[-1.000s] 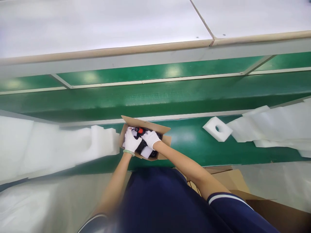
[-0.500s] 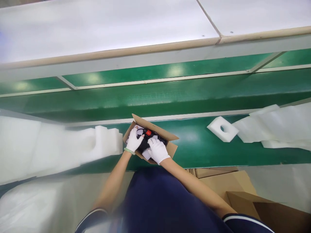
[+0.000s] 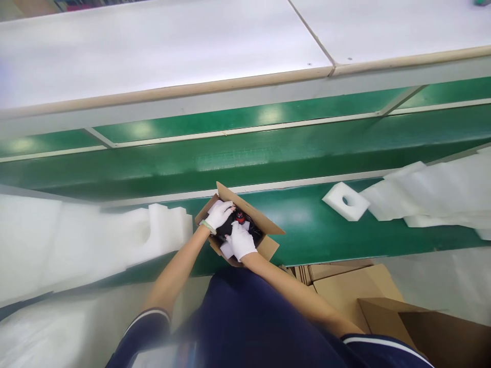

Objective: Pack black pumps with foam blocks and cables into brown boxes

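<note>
An open cardboard box (image 3: 253, 208) stands at a slant on the green bench surface just in front of me. Inside it lies a black corded device with a red part (image 3: 240, 216), along with pieces of white packing. My left hand (image 3: 218, 214), in a white glove with a pale green bangle at the wrist, reaches over the box's left side, its fingers curled onto the device's upper end. My right hand (image 3: 241, 242), also white-gloved, reaches in from the near side with fingers bent against the black body. Both sets of fingertips are partly hidden.
White foam blocks (image 3: 164, 230) lie in a row at the left. On the right, a foam block with a round hole (image 3: 346, 201) sits beside more foam (image 3: 441, 197). Behind is a raised white tabletop (image 3: 172, 46). Flattened and open cartons (image 3: 353, 286) lie below the bench at right.
My left hand has moved right and over the device's upper end. My right hand has shifted slightly left and down. The red part has turned and sits lower; the view has shifted slightly.
</note>
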`<state>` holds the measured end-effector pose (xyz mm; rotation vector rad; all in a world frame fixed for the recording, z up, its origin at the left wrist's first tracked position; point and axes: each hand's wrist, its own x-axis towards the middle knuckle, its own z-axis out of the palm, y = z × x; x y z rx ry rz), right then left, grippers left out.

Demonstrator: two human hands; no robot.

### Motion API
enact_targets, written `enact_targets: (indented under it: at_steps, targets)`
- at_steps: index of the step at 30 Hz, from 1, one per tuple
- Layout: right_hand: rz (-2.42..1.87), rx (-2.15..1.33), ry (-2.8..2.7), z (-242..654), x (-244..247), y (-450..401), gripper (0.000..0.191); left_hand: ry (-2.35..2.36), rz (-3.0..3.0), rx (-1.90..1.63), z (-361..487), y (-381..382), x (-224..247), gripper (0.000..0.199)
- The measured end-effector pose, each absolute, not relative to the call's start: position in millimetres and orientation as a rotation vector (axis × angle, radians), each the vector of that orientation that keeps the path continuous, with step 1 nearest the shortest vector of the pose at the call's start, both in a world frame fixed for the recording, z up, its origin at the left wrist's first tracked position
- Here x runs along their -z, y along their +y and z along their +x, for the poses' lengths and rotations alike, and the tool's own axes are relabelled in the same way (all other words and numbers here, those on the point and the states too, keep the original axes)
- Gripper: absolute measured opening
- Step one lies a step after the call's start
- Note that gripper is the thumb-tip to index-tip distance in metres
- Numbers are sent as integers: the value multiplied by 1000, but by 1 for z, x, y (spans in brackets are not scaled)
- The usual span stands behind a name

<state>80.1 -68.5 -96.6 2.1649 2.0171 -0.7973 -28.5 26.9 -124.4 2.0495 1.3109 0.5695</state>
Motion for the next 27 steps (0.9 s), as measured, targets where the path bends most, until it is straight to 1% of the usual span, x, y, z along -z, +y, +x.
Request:
enact_targets:
  at_steps: [3, 4, 5, 7, 8, 10, 14, 16, 18, 22, 25, 27]
  targets:
    - [2149, 688, 2037, 79, 91, -73, 75, 1149, 2221, -416, -34, 38, 123, 36]
    - [2120, 621, 2098, 79, 88, -74, 76, 1088, 2277, -355, -36, 43, 121, 38]
    - [2078, 544, 2187, 78, 86, -76, 73, 1032, 2326, -286, -39, 48, 118, 39]
    - [1960, 406, 2403, 75, 84, -76, 60, 960, 2403, -136, -42, 57, 112, 38]
    - [1898, 366, 2487, 72, 84, -74, 54, 936, 2427, -69, -43, 62, 108, 38]
    - [1788, 329, 2572, 62, 89, -66, 48, 900, 2438, 35, -42, 68, 103, 38]
    - [1654, 289, 2580, 41, 102, -43, 49, 991, 2341, 170, -33, 74, 96, 37]
    - [1692, 275, 2562, 40, 106, -37, 51, 1058, 2319, 212, -30, 74, 95, 36]
    - [1779, 281, 2548, 48, 107, -38, 52, 1121, 2315, 238, -28, 70, 93, 40]
    - [1876, 280, 2636, 81, 105, -55, 48, 1305, 2281, 282, -29, 34, 90, 52]
    - [1814, 258, 2775, 103, 106, -77, 39, 1365, 2261, 322, -31, -15, 93, 47]
    - [1736, 311, 2885, 113, 109, -96, 33, 1396, 2227, 321, -32, -48, 95, 44]
